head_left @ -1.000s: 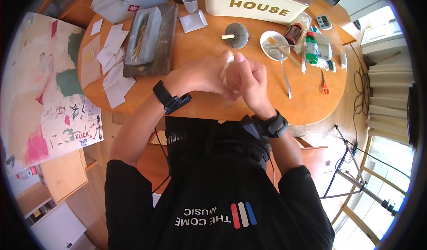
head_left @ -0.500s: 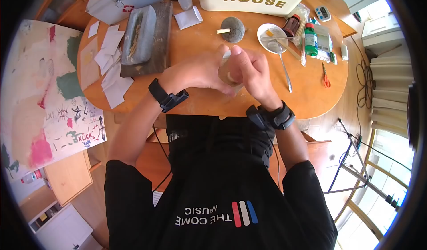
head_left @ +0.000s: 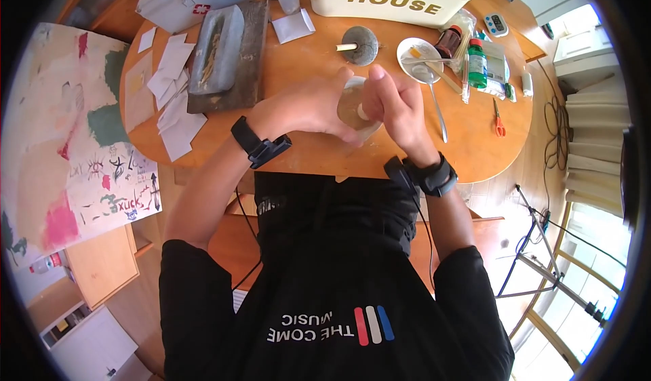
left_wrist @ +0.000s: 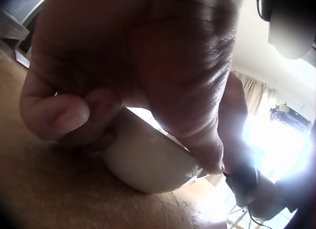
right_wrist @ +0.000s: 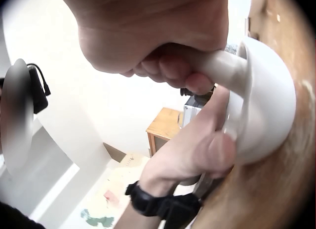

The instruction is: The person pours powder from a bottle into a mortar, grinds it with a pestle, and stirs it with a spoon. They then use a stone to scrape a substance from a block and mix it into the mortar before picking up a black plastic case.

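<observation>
A white bowl [head_left: 353, 110] [left_wrist: 148, 157] [right_wrist: 271, 100] stands on the wooden table near its front edge, tilted in the left wrist view. My left hand [head_left: 308, 113] [left_wrist: 133, 56] grips the bowl's side, thumb on one side and curled fingers on the other. In my right hand [head_left: 400, 113] [right_wrist: 158, 36], the fingers are wrapped round a thick white pestle [right_wrist: 227, 70], whose lower end reaches inside the bowl. The bowl's contents are mostly hidden; in the head view its inside looks brownish.
Beyond the hands sits a round grey stone [head_left: 359, 46] with a pale stub. To the left are a stone trough [head_left: 218, 50] on a dark board and white papers [head_left: 169, 69]. At right lie a small bowl with a spoon [head_left: 439, 113], a green bottle [head_left: 477, 66] and orange scissors [head_left: 500, 125].
My right hand has shifted to the right and turned a little over the bowl, so more of the bowl shows. My left hand keeps its grip on the side.
</observation>
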